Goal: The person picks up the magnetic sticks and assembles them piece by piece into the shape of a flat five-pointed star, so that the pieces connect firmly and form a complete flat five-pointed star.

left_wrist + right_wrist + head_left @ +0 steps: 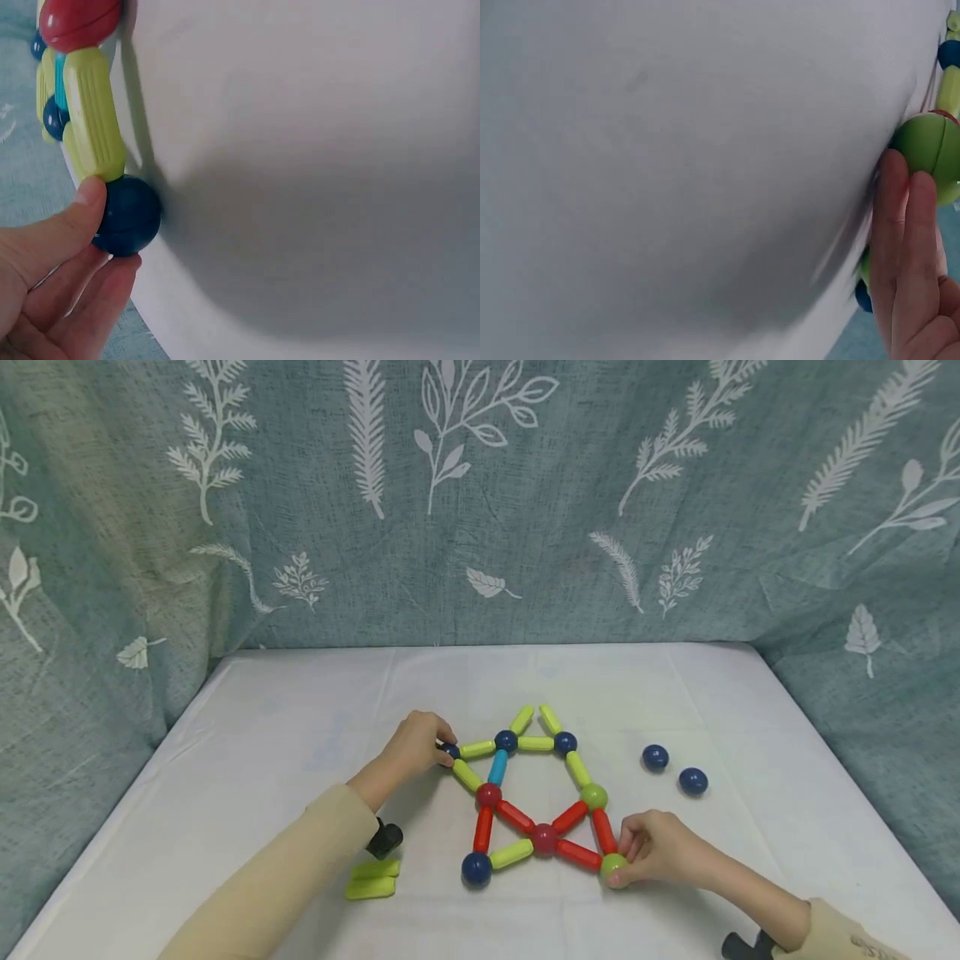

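Observation:
A flat frame of magnetic rods and balls lies on the white cloth, with a red ball (544, 840) near its middle. At its left corner my left hand (414, 745) pinches a dark blue ball (133, 216) between thumb and fingers. A yellow-green rod (94, 112) runs from that ball to another red ball (81, 21). My right hand (663, 850) holds a green ball (928, 146) at the lower right corner, where two red rods meet. Two yellow-green rods (522, 719) point outward at the far side, their outer ends apart. Another dark blue ball (476, 869) forms the near left corner.
Two loose dark blue balls (656, 757) lie right of the frame. Beside my left forearm are loose yellow-green rods (371, 887). Behind the white-covered table (300, 693) hangs a blue-green curtain (480, 568) with white leaf prints.

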The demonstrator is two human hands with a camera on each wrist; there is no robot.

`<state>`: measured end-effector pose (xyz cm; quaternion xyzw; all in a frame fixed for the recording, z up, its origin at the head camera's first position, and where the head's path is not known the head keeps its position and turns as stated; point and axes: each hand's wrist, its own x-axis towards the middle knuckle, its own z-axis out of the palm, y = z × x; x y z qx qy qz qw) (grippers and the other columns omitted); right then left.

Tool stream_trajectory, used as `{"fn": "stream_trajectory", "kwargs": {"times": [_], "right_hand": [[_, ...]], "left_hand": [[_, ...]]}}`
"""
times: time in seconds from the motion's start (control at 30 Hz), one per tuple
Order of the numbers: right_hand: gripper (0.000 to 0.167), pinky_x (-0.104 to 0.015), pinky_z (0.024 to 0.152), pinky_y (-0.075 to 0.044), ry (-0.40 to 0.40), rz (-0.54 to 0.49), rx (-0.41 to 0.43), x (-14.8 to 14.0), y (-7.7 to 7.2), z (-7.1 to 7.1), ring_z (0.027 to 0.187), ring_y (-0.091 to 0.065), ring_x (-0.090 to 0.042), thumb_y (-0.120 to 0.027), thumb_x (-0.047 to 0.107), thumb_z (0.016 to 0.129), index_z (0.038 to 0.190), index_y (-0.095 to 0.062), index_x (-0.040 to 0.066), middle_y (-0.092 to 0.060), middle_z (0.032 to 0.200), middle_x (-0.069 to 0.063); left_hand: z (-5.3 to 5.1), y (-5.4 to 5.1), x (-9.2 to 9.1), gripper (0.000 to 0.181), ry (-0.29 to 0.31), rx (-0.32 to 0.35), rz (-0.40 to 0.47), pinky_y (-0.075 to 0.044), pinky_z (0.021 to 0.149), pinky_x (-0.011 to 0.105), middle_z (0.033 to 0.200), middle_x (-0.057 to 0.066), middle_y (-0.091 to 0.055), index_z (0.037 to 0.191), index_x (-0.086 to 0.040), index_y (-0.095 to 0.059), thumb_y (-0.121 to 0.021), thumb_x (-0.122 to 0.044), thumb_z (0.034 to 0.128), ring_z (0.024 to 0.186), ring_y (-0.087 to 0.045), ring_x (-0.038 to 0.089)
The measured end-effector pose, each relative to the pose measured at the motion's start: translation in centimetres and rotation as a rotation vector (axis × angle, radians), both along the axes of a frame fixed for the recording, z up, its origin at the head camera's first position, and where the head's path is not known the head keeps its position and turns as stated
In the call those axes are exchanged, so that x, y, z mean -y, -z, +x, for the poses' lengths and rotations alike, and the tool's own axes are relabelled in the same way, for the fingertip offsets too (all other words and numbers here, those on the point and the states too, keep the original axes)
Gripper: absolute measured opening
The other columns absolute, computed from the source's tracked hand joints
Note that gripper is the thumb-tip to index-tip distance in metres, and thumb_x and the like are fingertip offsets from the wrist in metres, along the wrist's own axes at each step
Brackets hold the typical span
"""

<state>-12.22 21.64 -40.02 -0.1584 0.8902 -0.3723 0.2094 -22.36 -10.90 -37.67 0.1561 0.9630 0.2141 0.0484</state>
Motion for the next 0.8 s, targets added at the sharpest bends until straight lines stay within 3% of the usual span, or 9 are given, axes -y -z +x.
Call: {"fn": "stream_trajectory", "kwargs": {"times": [0.23, 0.3, 0.37, 0.5, 0.57, 0.7, 0.8], "right_hand": [[0.029, -0.023, 0.058, -0.051, -0.06, -0.13, 0.094, -1.2, 0.0, -0.4, 0.064, -0.06, -0.015, -0.08, 0.02, 0.067, 0.082, -0.062, 0.004, -0.063, 0.073, -0.002], [0.028, -0.024, 0.063, -0.052, -0.058, -0.164, 0.088, -2.2, -0.5, -0.8, 0.069, -0.063, -0.016, -0.079, 0.018, 0.07, 0.088, -0.063, 0.002, -0.065, 0.08, -0.006], [0.029, -0.025, 0.067, -0.052, -0.043, -0.185, 0.02, -3.4, -1.2, -1.4, 0.076, -0.064, -0.015, -0.076, 0.015, 0.073, 0.093, -0.063, -0.001, -0.066, 0.087, -0.01], [0.031, -0.031, 0.076, -0.051, 0.093, -0.126, -0.19, -6.2, -2.2, -2.5, 0.086, -0.061, -0.011, -0.074, 0.018, 0.076, 0.099, -0.065, 0.0, -0.065, 0.097, -0.012], [0.034, -0.037, 0.08, -0.05, 0.181, -0.081, -0.251, -7.6, -2.3, -3.0, 0.09, -0.058, -0.004, -0.073, 0.023, 0.077, 0.102, -0.065, 0.001, -0.065, 0.102, -0.012], [0.043, -0.047, 0.084, -0.046, 0.3, -0.046, -0.245, -9.8, -1.7, -3.8, 0.098, -0.053, -0.004, -0.073, 0.029, 0.078, 0.11, -0.064, 0.001, -0.062, 0.112, -0.014], [0.049, -0.048, 0.085, -0.045, 0.302, -0.057, -0.171, -10.8, -1.0, -4.4, 0.106, -0.056, -0.023, -0.073, 0.027, 0.078, 0.115, -0.059, -0.002, -0.057, 0.119, -0.02]], "left_hand": [[-0.3, 0.0, 0.1, 0.024, -0.051, 0.063, 0.01, -0.047, 0.081, 0.035, 0.093, 0.007, -0.069, 0.092, -0.002, -0.072, -0.079, -0.009, 0.0695, 0.091, -0.06, 0.022], [-0.4, 0.2, 0.1, 0.024, -0.053, 0.067, 0.022, -0.048, 0.08, 0.034, 0.092, 0.007, -0.069, 0.092, -0.002, -0.072, -0.079, -0.009, 0.0696, 0.09, -0.06, 0.022], [-0.4, 0.2, 0.1, 0.025, -0.055, 0.069, 0.035, -0.048, 0.078, 0.033, 0.092, 0.007, -0.069, 0.092, -0.002, -0.072, -0.078, -0.01, 0.0696, 0.09, -0.06, 0.021], [-0.3, 0.3, 0.0, 0.024, -0.068, 0.071, 0.042, -0.049, 0.078, 0.033, 0.092, 0.006, -0.069, 0.092, -0.003, -0.072, -0.078, -0.01, 0.0695, 0.089, -0.06, 0.02], [-0.2, 0.3, -0.1, 0.024, -0.077, 0.075, 0.037, -0.049, 0.077, 0.033, 0.093, 0.006, -0.069, 0.092, -0.003, -0.072, -0.078, -0.01, 0.0698, 0.088, -0.06, 0.02], [-0.2, 0.3, -0.1, 0.025, -0.081, 0.075, 0.034, -0.049, 0.076, 0.032, 0.093, 0.007, -0.068, 0.093, -0.003, -0.072, -0.078, -0.009, 0.0702, 0.088, -0.061, 0.02], [-0.1, 0.3, -0.1, 0.025, -0.081, 0.072, 0.038, -0.049, 0.077, 0.032, 0.093, 0.007, -0.068, 0.093, -0.002, -0.071, -0.078, -0.009, 0.0702, 0.088, -0.061, 0.02]]}}
